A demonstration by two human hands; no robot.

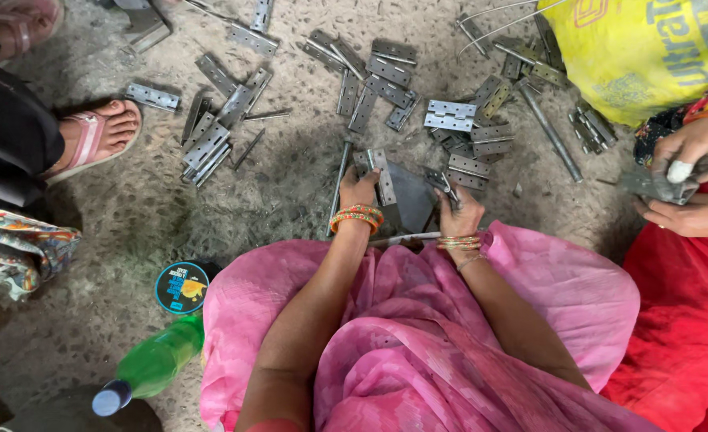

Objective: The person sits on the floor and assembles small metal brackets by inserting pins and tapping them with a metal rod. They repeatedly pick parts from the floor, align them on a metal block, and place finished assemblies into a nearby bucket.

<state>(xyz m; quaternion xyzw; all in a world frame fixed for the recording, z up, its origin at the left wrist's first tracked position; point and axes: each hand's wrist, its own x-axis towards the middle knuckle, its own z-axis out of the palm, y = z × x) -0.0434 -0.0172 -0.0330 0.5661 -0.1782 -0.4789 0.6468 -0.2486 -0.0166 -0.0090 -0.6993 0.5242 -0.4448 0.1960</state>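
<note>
Nearest the camera, a pink garment [466, 336] covers the person's lap, and both forearms reach forward from it to the concrete floor [130, 208]. Beside the lap on the left lie a green bottle [156, 364] with a blue cap and a round tin [182, 287] with a dark lid. At the front edge of the lap the left hand [360, 190], orange bangles at the wrist, is closed over the lower end of a hinge [381, 172] that stands tilted on the floor. Just right of it a dark metal block [412, 196] rests between the two hands. The right hand [460, 214], gold bangles at the wrist, is curled shut around a small tool [442, 182] whose tip points up and left; what kind of tool it is cannot be told. A thin wire [406, 237] lies across the floor just below both wrists. A long rod [339, 186] lies touching the left side of the left hand. Farther out, loose hinges [450, 116] are scattered over the floor in heaps, with a second rod [550, 132] among them at right. On the far right another person in red holds a grey piece [650, 184] in both hands, next to a yellow sack [634, 48]. On the far left a foot in a pink sandal [94, 136] rests on the floor
</note>
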